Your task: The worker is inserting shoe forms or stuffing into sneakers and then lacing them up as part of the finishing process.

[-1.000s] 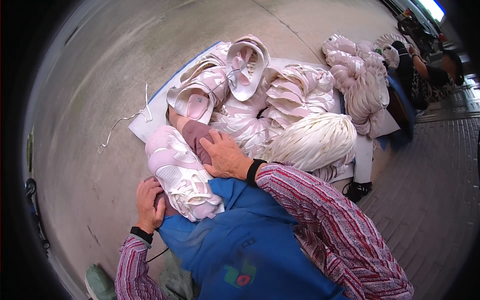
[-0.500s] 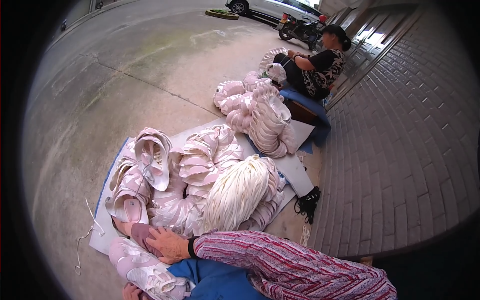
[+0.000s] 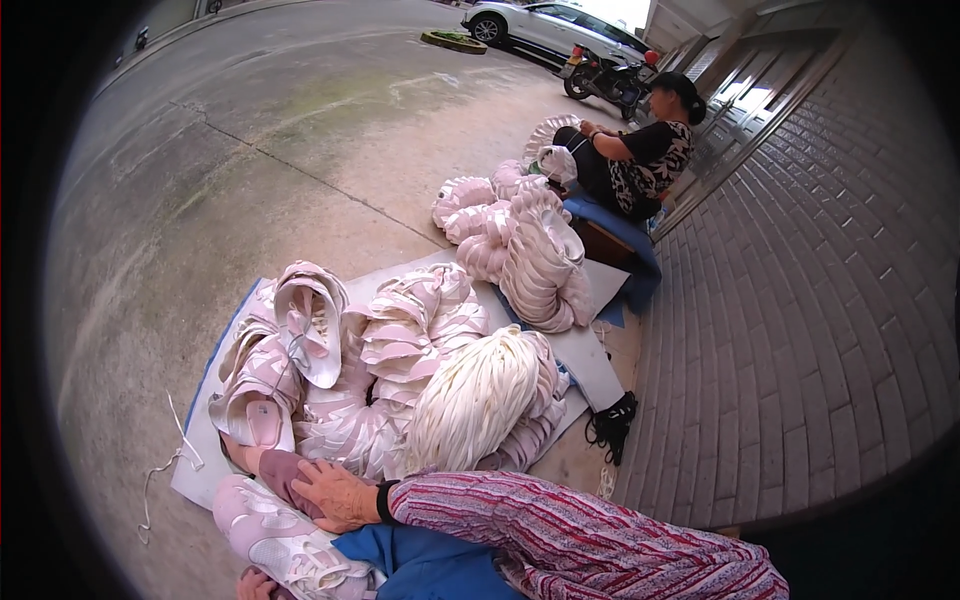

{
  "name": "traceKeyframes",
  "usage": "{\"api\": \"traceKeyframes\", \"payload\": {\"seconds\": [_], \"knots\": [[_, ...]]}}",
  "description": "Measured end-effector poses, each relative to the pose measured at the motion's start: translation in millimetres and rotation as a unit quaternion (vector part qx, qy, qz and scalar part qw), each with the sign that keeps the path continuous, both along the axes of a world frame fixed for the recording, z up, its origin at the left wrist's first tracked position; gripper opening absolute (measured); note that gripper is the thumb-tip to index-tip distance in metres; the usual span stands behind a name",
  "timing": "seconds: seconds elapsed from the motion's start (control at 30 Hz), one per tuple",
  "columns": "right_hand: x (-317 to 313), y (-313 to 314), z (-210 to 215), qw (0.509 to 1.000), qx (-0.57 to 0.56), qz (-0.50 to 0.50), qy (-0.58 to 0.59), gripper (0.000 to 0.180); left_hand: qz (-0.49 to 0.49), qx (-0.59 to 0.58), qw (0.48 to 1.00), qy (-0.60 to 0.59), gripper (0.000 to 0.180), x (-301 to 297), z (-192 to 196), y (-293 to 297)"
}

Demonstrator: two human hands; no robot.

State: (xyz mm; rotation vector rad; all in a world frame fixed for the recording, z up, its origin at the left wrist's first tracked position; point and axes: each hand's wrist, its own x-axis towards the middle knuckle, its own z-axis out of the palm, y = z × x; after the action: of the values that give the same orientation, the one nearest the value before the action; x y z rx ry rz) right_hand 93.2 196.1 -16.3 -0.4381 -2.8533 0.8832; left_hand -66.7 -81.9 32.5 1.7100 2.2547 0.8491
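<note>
My right hand [image 3: 338,494] rests palm down on a mauve trouser leg [image 3: 283,474], its fingers spread and holding nothing. The sleeve on that arm is red and white striped, with a black cuff. Beside it, a pink and white sneaker upper [image 3: 285,545] with white laces lies across the blue cloth [image 3: 425,560] over my lap. At the bottom edge my left hand [image 3: 256,584] shows only in part, close to the upper's outer side. Most of its fingers are cut off or hidden, so I cannot tell their grip.
Stacked pink and white shoe uppers [image 3: 400,340] and a bundle of cream laces [image 3: 475,400] lie on a board [image 3: 205,470] before me. Black laces [image 3: 612,430] lie near the brick wall [image 3: 770,350]. Farther off sit another person [image 3: 640,150], a motorcycle [image 3: 605,80] and a white car [image 3: 555,28].
The view has tilted slightly, so the far scene sits a little lower. My right hand stays on the trouser leg, and the sneaker upper lies nearly as before.
</note>
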Motion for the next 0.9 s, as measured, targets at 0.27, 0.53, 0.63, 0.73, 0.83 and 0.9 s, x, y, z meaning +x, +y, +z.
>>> {"api": "traceKeyframes", "payload": {"seconds": [0.27, 0.53, 0.63, 0.73, 0.83, 0.9], "knots": [[0.3, 0.7, 3.0, 0.999, -0.017, 0.007, -0.033, 0.071, -0.002, -0.010, 1.000, -0.002, 0.025, -0.9, 0.7, -0.1], [-0.8, 0.4, 0.1, 1.000, -0.012, 0.003, -0.012, 0.071, -0.004, -0.015, 1.000, 0.008, 0.026, -1.6, 2.5, -0.4], [-0.7, 0.4, -0.4, 1.000, -0.009, 0.000, -0.002, 0.070, -0.004, -0.012, 1.000, 0.009, 0.026, -1.6, 3.1, -0.5], [-0.4, 0.4, -0.7, 1.000, -0.009, -0.002, 0.002, 0.068, -0.005, -0.010, 1.000, 0.016, 0.026, -1.7, 2.5, -0.2], [-0.2, 1.0, -0.5, 1.000, -0.011, -0.001, -0.003, 0.067, -0.003, -0.008, 1.000, 0.018, 0.026, -1.2, 1.4, 0.4], [-0.6, 1.8, 0.1, 1.000, -0.017, 0.000, -0.009, 0.067, -0.001, -0.008, 1.000, 0.019, 0.026, -1.1, 1.2, 1.4]]}}
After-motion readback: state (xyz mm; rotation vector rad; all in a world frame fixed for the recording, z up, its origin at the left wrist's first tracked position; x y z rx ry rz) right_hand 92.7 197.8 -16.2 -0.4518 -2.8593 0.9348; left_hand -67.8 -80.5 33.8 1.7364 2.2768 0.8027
